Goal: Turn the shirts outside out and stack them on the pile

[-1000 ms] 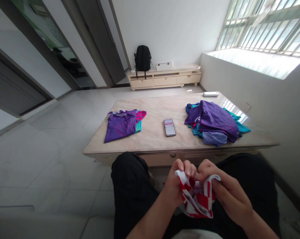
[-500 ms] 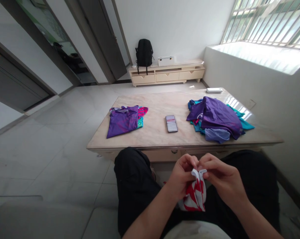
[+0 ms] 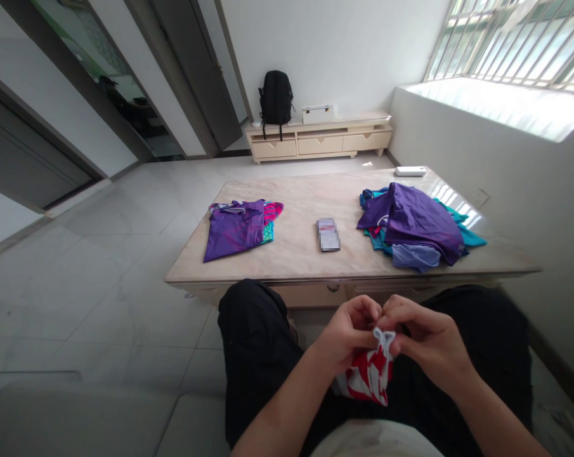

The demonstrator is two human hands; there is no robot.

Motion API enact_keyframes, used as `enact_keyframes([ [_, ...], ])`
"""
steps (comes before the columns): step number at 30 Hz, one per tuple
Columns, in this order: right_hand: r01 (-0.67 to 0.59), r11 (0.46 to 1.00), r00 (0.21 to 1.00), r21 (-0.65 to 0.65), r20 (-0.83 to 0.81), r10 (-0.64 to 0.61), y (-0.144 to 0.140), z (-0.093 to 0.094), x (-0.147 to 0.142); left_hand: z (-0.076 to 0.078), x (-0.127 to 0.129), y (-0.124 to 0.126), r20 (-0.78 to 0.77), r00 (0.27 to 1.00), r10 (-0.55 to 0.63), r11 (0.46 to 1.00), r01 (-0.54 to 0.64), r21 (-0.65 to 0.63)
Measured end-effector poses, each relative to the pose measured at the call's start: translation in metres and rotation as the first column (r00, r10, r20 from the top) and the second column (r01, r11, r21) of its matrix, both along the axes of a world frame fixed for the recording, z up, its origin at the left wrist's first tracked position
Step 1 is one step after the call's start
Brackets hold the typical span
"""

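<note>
A small red and white cloth item [image 3: 370, 377] with a white edge hangs over my lap; its exact kind is unclear. My left hand [image 3: 348, 333] pinches the white edge from the left. From the right, my right hand [image 3: 422, 336] grips the same edge, its fingertips close to those of the left. Part of the cloth is hidden behind my left hand and wrist. Beyond my knees, a folded purple garment [image 3: 236, 228] lies at the left of the table on other coloured cloth. A heap of clothes topped by a purple shirt [image 3: 420, 216] lies at the right.
The marble-topped table [image 3: 296, 266] stands just past my knees. On it are a blurred phone-like object [image 3: 328, 235] in the middle and a white oblong item [image 3: 410, 171] at the far right. A black backpack [image 3: 276, 98] and a white box [image 3: 318, 114] rest on a low cabinet [image 3: 319, 147].
The red and white cloth has shifted slightly, its lower part swinging a little left, and its white edge is bunched differently between my fingers. Both hands have barely moved.
</note>
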State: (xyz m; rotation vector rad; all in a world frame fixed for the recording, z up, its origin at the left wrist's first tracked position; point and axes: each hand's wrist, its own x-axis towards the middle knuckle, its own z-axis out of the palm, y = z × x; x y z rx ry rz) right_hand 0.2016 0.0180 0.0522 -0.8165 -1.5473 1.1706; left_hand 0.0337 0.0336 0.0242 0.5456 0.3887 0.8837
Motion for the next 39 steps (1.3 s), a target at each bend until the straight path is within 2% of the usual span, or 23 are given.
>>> enact_keyframes([
  [4, -0.093, 0.995, 0.983, 0.021, 0.163, 0.089, 0.004, 0.006, 0.005, -0.001, -0.006, 0.004, -0.053, 0.984, -0.173, 0.984, 0.17, -0.042],
  [8, -0.178, 0.984, 0.943, -0.012, 0.284, 0.174, 0.006, 0.017, 0.009, -0.004, -0.006, 0.006, -0.065, 0.965, -0.254, 0.967, 0.251, -0.043],
  [12, -0.187, 0.979, 0.951, -0.076, 0.234, 0.2, 0.007, 0.018, 0.012, -0.01, -0.002, 0.006, -0.034, 0.968, -0.249, 0.966, 0.246, -0.08],
  [16, -0.135, 0.99, 0.979, -0.048, 0.145, 0.141, 0.01, 0.007, 0.012, -0.014, 0.004, 0.004, -0.003, 0.968, -0.253, 0.963, 0.251, -0.093],
  [19, -0.023, 1.0, 0.999, -0.021, 0.043, 0.024, 0.011, -0.002, 0.012, -0.012, 0.006, 0.004, -0.094, 0.989, -0.112, 0.993, 0.108, -0.043],
  [21, 0.1, 0.994, 0.995, -0.039, -0.011, -0.101, 0.011, -0.005, 0.012, -0.007, 0.003, 0.005, -0.24, 0.966, 0.091, 0.99, -0.063, 0.124],
  [23, 0.263, 0.963, 0.964, -0.065, -0.023, -0.265, 0.01, -0.006, 0.014, -0.001, -0.002, 0.003, -0.354, 0.873, 0.336, 0.907, -0.2, 0.37],
  [25, 0.407, 0.912, 0.913, -0.052, -0.008, -0.408, 0.009, -0.004, 0.015, 0.005, -0.008, 0.0, -0.389, 0.76, 0.521, 0.781, -0.24, 0.577],
  [26, 0.456, 0.89, 0.89, -0.024, -0.001, -0.456, 0.008, -0.002, 0.016, 0.008, -0.01, -0.003, -0.399, 0.721, 0.566, 0.733, -0.22, 0.643],
  [28, 0.514, 0.856, 0.857, 0.047, 0.0, -0.515, 0.008, 0.002, 0.016, 0.012, -0.013, -0.008, -0.444, 0.675, 0.589, 0.69, -0.133, 0.712],
  [30, 0.561, 0.823, 0.827, 0.091, -0.01, -0.562, 0.008, 0.006, 0.017, 0.013, -0.012, -0.012, -0.518, 0.634, 0.573, 0.687, -0.027, 0.726],
  [33, 0.601, 0.791, 0.798, 0.111, -0.031, -0.602, 0.009, 0.01, 0.017, 0.005, -0.009, -0.012, -0.601, 0.564, 0.566, 0.688, 0.079, 0.721],
  [39, 0.647, 0.751, 0.761, 0.131, -0.052, -0.646, 0.009, 0.018, 0.024, -0.016, -0.012, 0.0, -0.653, 0.429, 0.624, 0.669, 0.138, 0.73],
])
